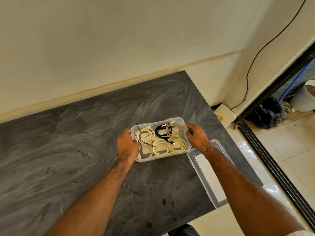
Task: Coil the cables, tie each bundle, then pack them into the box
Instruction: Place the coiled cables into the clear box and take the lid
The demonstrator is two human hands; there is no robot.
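Observation:
A clear plastic box (177, 120) stands on the dark table (68, 142). Inside lie several coiled cables: cream coils (160, 147), a yellow coil (179, 145), a black coil (161, 132) and a pale translucent coil (175, 129), with black tie ends sticking out. My left hand (127, 145) grips the box's left wall, fingers curled over the rim. My right hand (196, 135) holds the box's right rim with curled fingers.
The box's clear lid (209, 174) lies on the table to the right, partly under my right forearm and jutting past the table's edge. A wall runs behind the table. On the floor at right are a black bag (267, 113), a white bucket (305, 97) and a wall cable.

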